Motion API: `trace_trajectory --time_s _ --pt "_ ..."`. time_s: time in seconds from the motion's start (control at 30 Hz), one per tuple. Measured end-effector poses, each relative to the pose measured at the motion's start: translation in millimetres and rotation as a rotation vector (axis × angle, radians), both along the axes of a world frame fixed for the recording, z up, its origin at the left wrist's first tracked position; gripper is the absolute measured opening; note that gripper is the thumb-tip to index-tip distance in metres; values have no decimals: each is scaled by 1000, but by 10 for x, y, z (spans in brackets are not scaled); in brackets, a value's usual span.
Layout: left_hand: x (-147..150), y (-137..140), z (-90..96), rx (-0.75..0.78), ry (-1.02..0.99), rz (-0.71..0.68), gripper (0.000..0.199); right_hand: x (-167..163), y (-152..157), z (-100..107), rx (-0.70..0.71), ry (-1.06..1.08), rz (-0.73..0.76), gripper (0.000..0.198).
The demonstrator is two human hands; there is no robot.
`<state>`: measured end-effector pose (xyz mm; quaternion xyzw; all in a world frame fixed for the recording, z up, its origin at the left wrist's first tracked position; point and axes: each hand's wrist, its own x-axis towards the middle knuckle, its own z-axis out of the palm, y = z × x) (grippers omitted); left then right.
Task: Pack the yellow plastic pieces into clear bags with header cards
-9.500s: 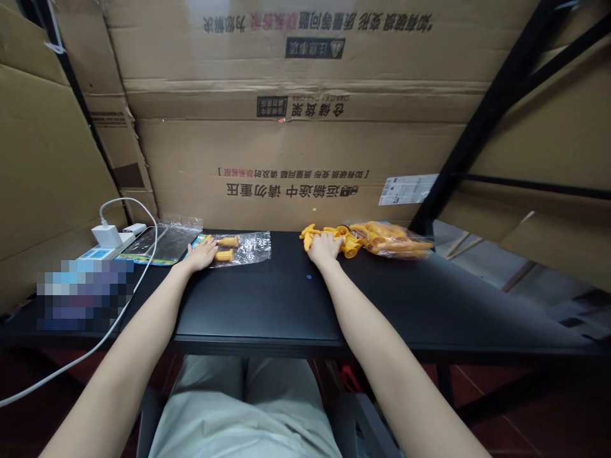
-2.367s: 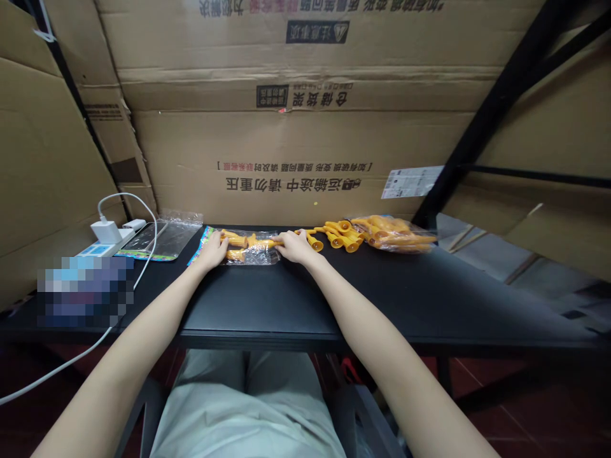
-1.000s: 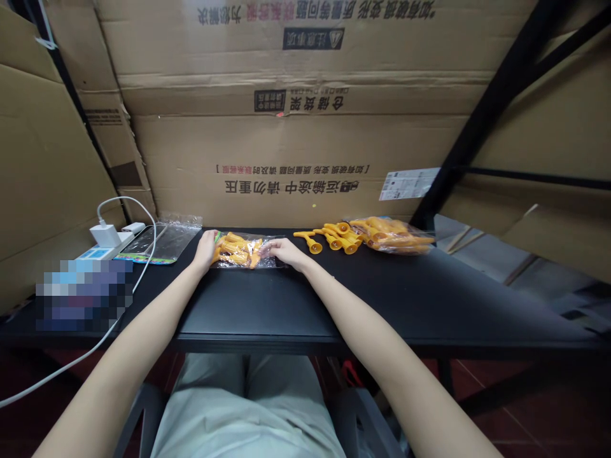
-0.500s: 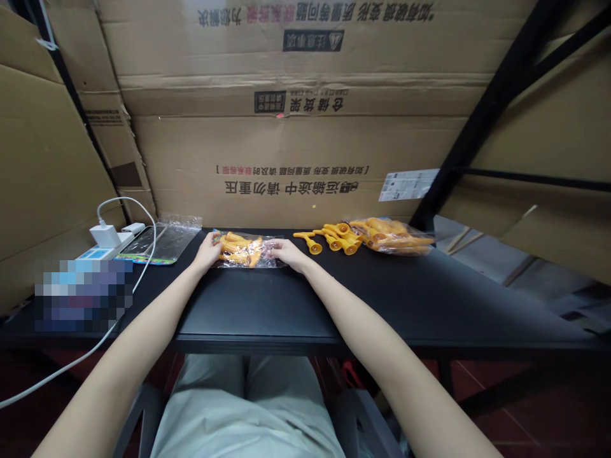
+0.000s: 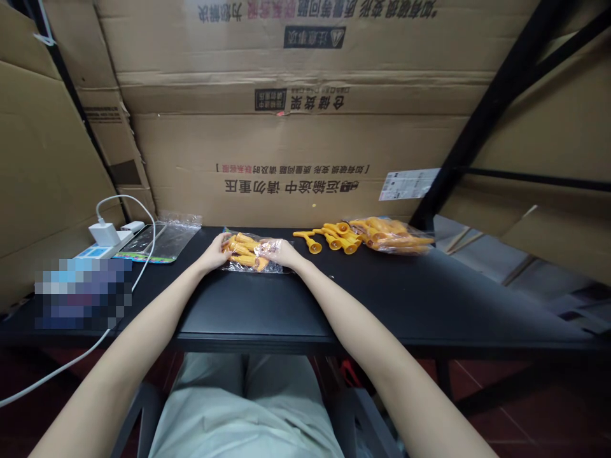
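Observation:
A clear plastic bag [image 5: 247, 249] with several orange-yellow plastic pieces in it lies on the black table between my hands. My left hand [image 5: 218, 252] grips its left end, fingers partly hidden behind the bag. At the other end, my right hand [image 5: 281, 253] pinches the clear plastic. Right of the bag, several loose yellow trumpet-shaped pieces [image 5: 313, 245] rest on the table. Beside them is a second, fuller clear bag [image 5: 391, 236] of similar pieces.
A flat clear package [image 5: 160, 242] with a coloured edge lies at the left. Near it stand a power strip with a white charger [image 5: 105, 235] and a trailing white cable [image 5: 151, 254]. Cardboard [image 5: 296, 140] walls the back; a black post [image 5: 472, 121] slants at the right.
Both hands have shifted the bag slightly right and toward me. The pieces inside have turned and lie differently. The loose pieces and the fuller bag have not moved.

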<state>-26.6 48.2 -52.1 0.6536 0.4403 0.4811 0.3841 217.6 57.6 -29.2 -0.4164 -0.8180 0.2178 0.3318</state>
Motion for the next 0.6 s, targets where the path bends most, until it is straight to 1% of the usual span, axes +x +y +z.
trace_trajectory --time_s 0.1,0.17,0.23,0.33,0.4,0.53,0.6 --pt "-3 -34 33 -26 26 -10 61 -40 -11 36 16 -53 -41 30" --pt "-1 -37 44 -26 53 -8 62 -68 -44 69 29 -106 -87 26" --pt "11 -24 45 -13 69 -5 62 -94 -88 100 41 -176 -138 27" --pt "42 -1 40 14 110 2 62 -120 -146 132 20 -292 -236 34" --pt "58 -4 44 43 205 17 60 -121 -171 146 -1 -344 -290 38" --pt "62 -56 80 138 474 57 59 -52 -187 195 37 -393 -249 36" --pt "60 -80 101 176 572 41 62 33 -184 243 51 -442 -283 32"
